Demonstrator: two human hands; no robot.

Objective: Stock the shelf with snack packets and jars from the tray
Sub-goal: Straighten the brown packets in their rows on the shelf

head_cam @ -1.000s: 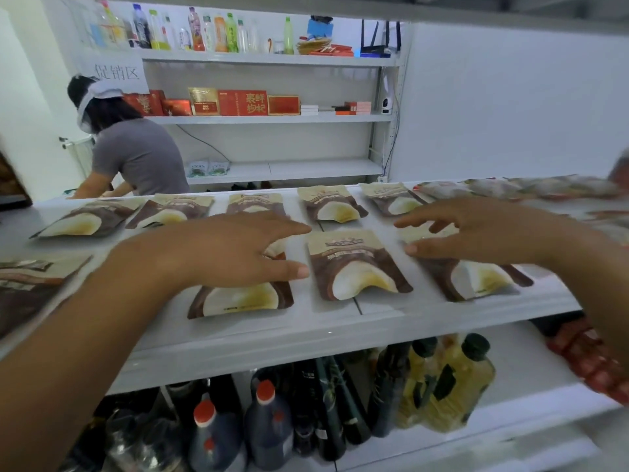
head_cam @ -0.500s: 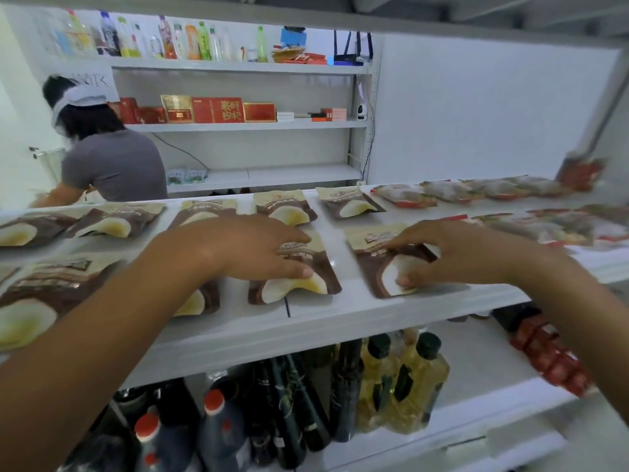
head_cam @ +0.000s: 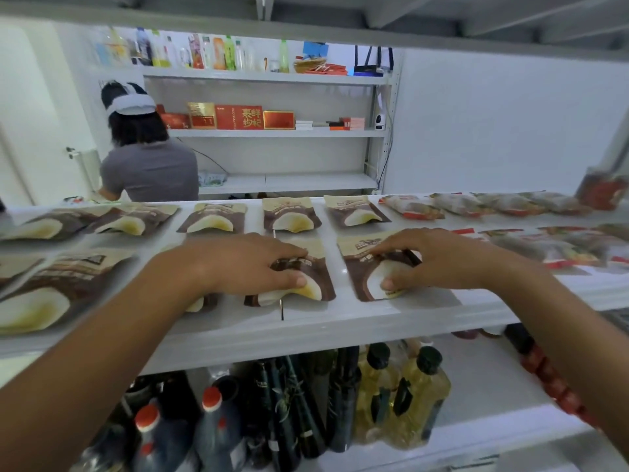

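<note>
Pressing a brown packet flat on the shelf with the straight-fingered left hand. Pinching the neighbouring packet beneath the arched right hand.

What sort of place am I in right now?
Most likely a small grocery shop, or a mock-up of one: white shelving carries flat rows of snack packets, oil bottles and dark bottles stand on the level below, and red boxes line a wall shelf behind.
</note>
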